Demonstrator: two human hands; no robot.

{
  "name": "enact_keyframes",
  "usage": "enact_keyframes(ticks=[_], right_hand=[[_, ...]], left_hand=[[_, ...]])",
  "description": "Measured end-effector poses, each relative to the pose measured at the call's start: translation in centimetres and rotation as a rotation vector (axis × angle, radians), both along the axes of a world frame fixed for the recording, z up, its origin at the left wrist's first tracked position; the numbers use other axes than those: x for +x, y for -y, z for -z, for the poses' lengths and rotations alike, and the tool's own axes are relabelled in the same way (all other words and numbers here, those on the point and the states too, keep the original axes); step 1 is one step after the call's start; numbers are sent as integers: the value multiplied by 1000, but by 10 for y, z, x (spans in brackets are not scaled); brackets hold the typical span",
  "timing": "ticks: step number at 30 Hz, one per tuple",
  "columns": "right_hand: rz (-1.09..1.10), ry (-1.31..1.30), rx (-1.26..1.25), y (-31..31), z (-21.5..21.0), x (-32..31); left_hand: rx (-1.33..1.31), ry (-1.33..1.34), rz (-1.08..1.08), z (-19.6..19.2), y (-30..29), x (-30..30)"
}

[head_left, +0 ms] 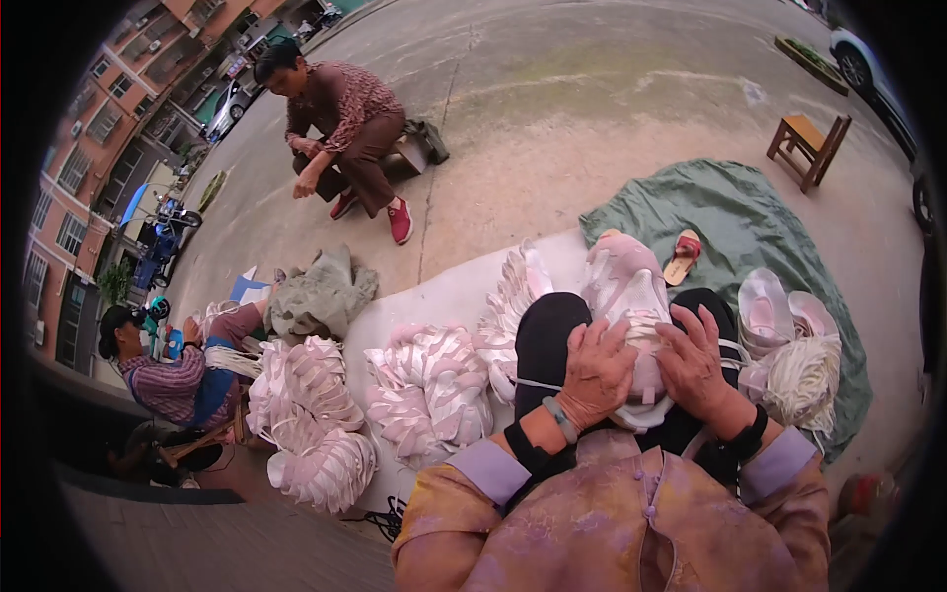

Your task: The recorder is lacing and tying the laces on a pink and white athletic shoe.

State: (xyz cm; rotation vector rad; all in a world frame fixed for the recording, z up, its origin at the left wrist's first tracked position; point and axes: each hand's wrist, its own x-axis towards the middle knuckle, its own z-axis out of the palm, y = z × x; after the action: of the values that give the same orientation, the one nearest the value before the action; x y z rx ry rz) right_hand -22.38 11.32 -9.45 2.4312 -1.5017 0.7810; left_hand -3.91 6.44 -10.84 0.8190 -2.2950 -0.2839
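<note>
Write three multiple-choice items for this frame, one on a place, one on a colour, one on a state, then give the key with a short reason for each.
1. Where does the pink-and-white shoe upper lie?
A. on the person's lap, over the knees
B. on the wooden stool
C. on the green tarp

2. What colour is the sandal on the green tarp?
A. blue
B. red with a tan sole
C. black

3. How do the left hand and right hand stand?
A. both in the air, away from the shoe upper
B. one holds the wooden stool
C. both pressed on the shoe upper

Key: A, since the upper rests across the black-trousered knees; B, since the strap is red over a tan sole; C, since both palms lie flat on the upper, with a white lace running off to the left.
</note>
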Motion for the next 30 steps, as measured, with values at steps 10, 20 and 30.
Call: enact_keyframes(ticks=[10, 20, 30], right_hand=[[164, 29, 5, -1, 19, -1], [40, -14, 52, -4, 12, -5], [60, 63, 73, -3, 20, -1]], left_hand=[[-23, 30, -4, 0, 1, -16], [-7, -1, 55, 12, 0, -7], [82, 3, 87, 7, 2, -4]])
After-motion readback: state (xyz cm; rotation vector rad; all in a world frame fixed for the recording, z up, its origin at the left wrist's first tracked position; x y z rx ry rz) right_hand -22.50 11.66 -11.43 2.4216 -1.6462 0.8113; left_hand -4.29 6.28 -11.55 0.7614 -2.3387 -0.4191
